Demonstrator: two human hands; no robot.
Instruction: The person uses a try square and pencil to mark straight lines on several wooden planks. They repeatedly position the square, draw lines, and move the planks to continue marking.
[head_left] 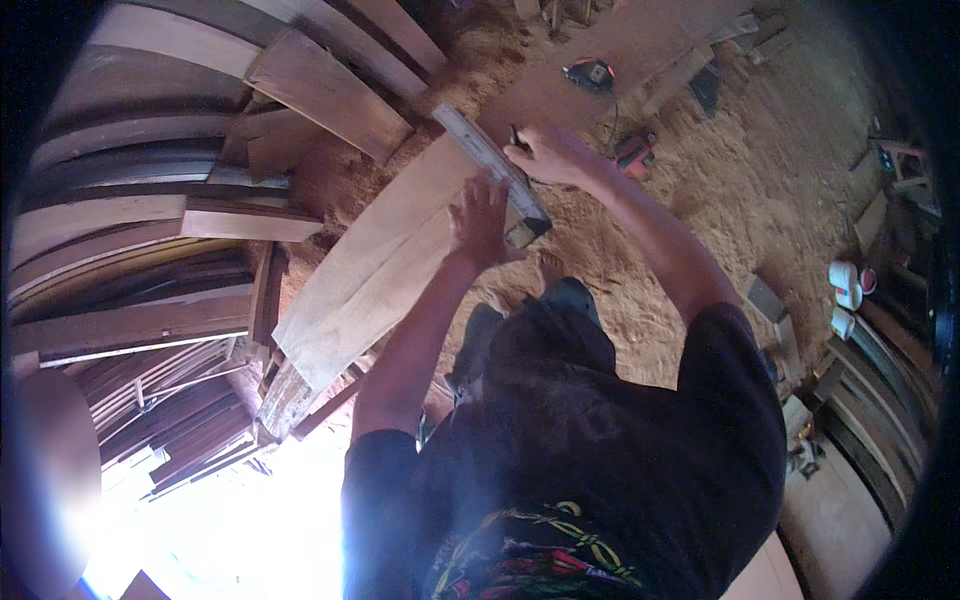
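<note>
A pale wooden board (385, 255) lies at a slant in front of me, with a long seam or line along it. Across its far right end rests a grey straight-edged tool (480, 145) that looks like a carpenter's square, with a darker block at its near end. My left hand (482, 222) lies flat on the board with fingers spread, the fingertips at the edge of the square. Just beyond the square, my right hand (550, 157) is closed round a dark, pencil-like marker (514, 136), its tip hard to make out.
Planks (120, 215) are stacked along the left side. On the sawdust-covered floor (690, 220) lie a red-and-black power tool (634, 155) and, farther off, another black-and-orange tool (590, 75) on a broad sheet. White containers (845, 285) and more boards stand at the right.
</note>
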